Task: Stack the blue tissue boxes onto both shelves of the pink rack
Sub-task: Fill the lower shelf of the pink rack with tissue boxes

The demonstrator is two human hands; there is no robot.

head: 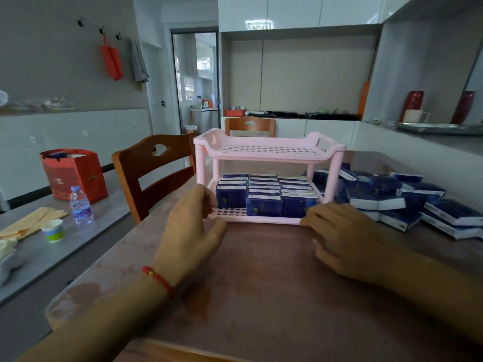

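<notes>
**Lower shelf loaded, top shelf waiting**

Both hands are sitting at the front of the pink rack (269, 176) right now. The left hand (192, 228) is curling loosely at the lower shelf's front left corner, fingers half-bent and holding nothing. The right hand (339, 231) is lying flat at the front right corner, fingertips touching the rim, also carrying nothing. It is looking like a steadying or squaring-up of the rack between loads.

The bottom shelf is standing packed with blue tissue boxes (264, 195), upright in three neat columns running front to back. The top shelf is showing only its bare slotted floor. So, by my reckoning, roughly half is done.

Next up, probably: the right hand is needing to reach across to the loose pile of boxes (407, 202) lying jumbled on the table (261, 283) just right of the rack, and lift one up.
</notes>
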